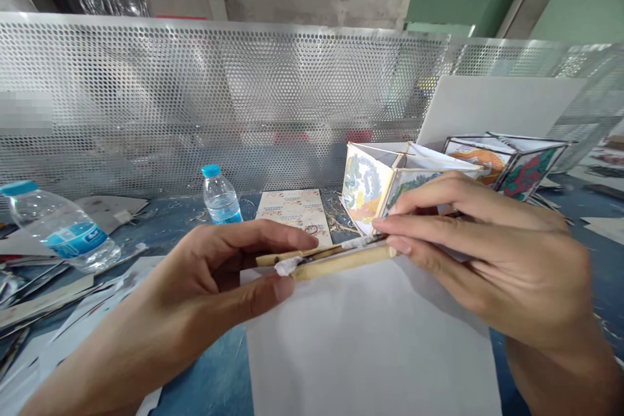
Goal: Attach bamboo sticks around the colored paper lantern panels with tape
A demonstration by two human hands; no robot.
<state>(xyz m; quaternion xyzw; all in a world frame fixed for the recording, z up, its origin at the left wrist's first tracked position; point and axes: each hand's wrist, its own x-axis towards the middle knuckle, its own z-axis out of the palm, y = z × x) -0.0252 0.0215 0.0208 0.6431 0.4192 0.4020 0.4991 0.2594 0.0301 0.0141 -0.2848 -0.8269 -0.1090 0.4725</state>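
Observation:
Both hands hold a bundle of thin pale wooden strips (pixel 348 262), with a wad of white tissue-like material (pixel 288 265) and a dark thin piece tucked between them. My left hand (pixel 209 273) grips the left end, thumb in front and fingers behind. At the right end, my right hand (pixel 487 240) pinches the strips between thumb and fingertips. A white paper sheet (pixel 370 344) hangs or lies just below the strips; whether it is joined to them I cannot tell. Behind my right hand stands a paper-panelled lantern (pixel 366 188) with a pale stick frame and coloured drawings.
A second, dark-framed lantern (pixel 531 169) stands farther right. Two water bottles with blue caps, one upright (pixel 221 195) and one tilted (pixel 63 227), are at the left. Paper scraps (pixel 92 318) and sticks litter the blue table (pixel 205 364). A perforated metal screen (pixel 244 104) rises behind.

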